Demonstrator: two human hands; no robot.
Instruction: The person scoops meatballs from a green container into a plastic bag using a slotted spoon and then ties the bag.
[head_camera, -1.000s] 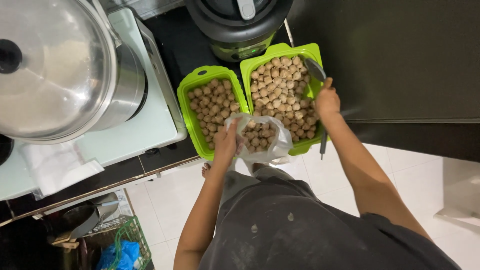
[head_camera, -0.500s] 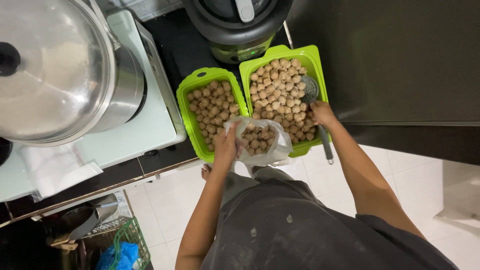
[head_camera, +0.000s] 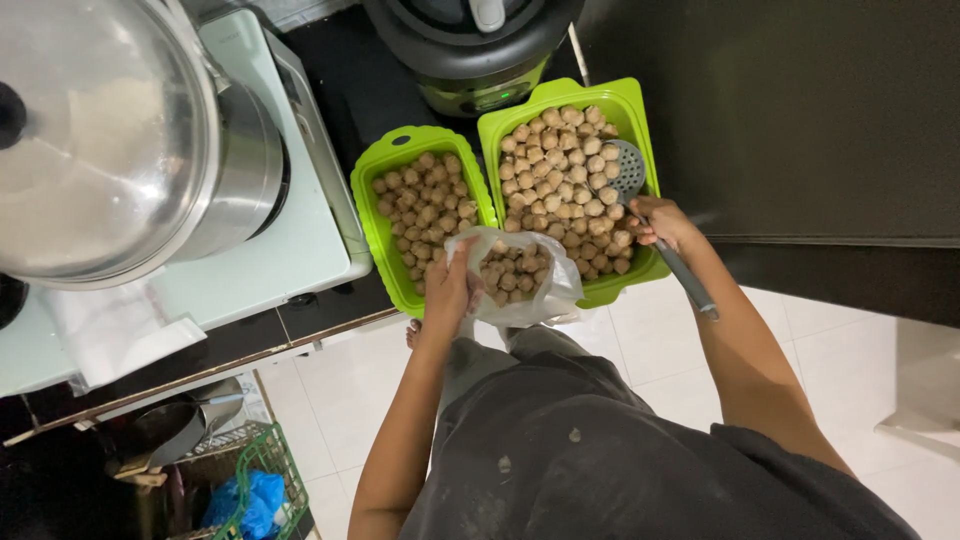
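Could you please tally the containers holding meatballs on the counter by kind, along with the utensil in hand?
Green trays: 2
Clear plastic bag: 1, held by the left hand
Slotted ladle: 1, held by the right hand
Total: 4

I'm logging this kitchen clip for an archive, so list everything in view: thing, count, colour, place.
Green baskets: two, bright green, side by side on the dark counter, both filled with meatballs.
Meatballs: many, light brown, in both baskets and in the bag.
Plastic bag: one, clear, at the counter edge, partly filled.
Slotted ladle: one, grey, head lying in the right-hand basket.
Large pot: one, steel, lidded, on the stove at left.
Stove: one, white, left counter.
Cooker: one, black and green, behind the baskets.
Green crate: one, on the floor, lower left, holding something blue.
Left hand: holds the bag open.
Right hand: grips the ladle handle.
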